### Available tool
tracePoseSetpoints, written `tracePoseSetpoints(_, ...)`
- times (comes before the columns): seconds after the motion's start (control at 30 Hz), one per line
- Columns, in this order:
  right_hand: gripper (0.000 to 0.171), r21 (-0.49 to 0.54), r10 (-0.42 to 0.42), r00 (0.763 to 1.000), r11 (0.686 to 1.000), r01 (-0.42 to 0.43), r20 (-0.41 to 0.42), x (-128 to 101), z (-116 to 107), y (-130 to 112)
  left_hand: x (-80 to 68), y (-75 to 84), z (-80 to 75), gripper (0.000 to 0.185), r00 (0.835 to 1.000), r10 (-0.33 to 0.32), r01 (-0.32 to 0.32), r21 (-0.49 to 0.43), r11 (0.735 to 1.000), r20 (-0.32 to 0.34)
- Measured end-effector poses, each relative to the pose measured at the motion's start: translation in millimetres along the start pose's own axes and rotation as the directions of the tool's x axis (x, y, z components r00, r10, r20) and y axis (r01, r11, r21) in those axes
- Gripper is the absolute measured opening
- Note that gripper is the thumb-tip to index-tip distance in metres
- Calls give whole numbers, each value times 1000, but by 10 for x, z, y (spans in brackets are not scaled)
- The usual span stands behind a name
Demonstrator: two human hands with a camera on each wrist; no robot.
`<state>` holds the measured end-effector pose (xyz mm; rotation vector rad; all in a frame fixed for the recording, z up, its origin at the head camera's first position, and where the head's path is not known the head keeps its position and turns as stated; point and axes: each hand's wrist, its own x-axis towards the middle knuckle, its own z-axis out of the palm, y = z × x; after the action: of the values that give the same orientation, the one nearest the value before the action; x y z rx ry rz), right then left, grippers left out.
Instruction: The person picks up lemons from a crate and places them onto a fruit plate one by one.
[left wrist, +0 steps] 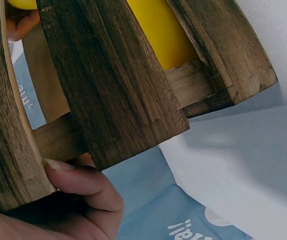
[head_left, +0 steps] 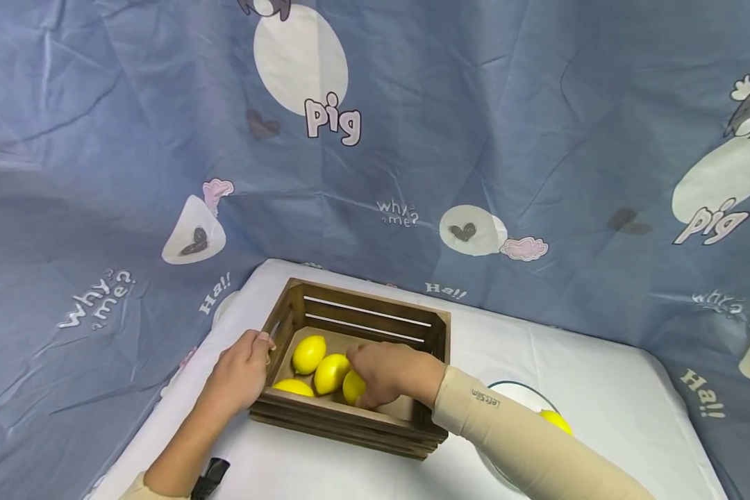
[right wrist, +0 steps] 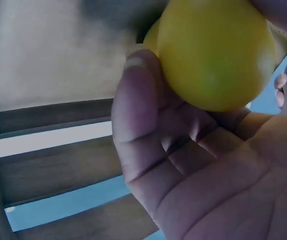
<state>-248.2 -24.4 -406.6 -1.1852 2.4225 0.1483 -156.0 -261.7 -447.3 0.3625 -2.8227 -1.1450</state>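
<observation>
A dark wooden slatted crate (head_left: 375, 316) stands on the white table (head_left: 600, 389). Three lemons lie inside it: one (head_left: 308, 353) at the back left, one (head_left: 330, 373) in the middle, one (head_left: 292, 387) by the front wall. My left hand (head_left: 257, 347) grips the crate's left wall; in the left wrist view its thumb (left wrist: 86, 182) presses the slat edge (left wrist: 113, 90). My right hand (head_left: 365, 389) reaches into the crate and curls round a fourth lemon (head_left: 352, 387). The right wrist view shows that lemon (right wrist: 213, 50) held by the fingers (right wrist: 138, 110).
A white plate (head_left: 520, 386) sits right of the crate, partly behind my right sleeve, with a lemon (head_left: 556, 420) on it. A blue printed cloth (head_left: 475, 139) hangs behind and around the table. A black object (head_left: 210, 476) is at my left wrist.
</observation>
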Motion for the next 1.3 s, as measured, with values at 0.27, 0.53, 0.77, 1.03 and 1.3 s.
tracePoseSetpoints(0.27, 55, -28, -30, 998, 999, 28, -59, -95, -66, 1, -1, -10, 14, 47, 1000, 4, -4, 10, 1000, -11)
tracePoseSetpoints(0.53, 55, 24, -56, 987, 998, 61, -153, -300, -161, 46, -3, 3, 13, 47, 1000, 14, -14, 6, 1000, -11)
tracePoseSetpoints(0.77, 52, 101, -63, 964, 991, 92, -257, -505, -227, 153, -19, -11, 22, 47, 1000, 7, -7, 6, 1000, -10)
tracePoseSetpoints(1.03, 49, 156, -61, 922, 979, 130, -381, -755, -231, 292, -13, -30, 24, 48, 1000, 1, -1, 13, 1000, -11)
tracePoseSetpoints(1.3, 53, 212, -28, 877, 966, 147, -479, -960, -103, 420, -10, -6, 16, 47, 1000, 6, -5, 11, 1000, -10)
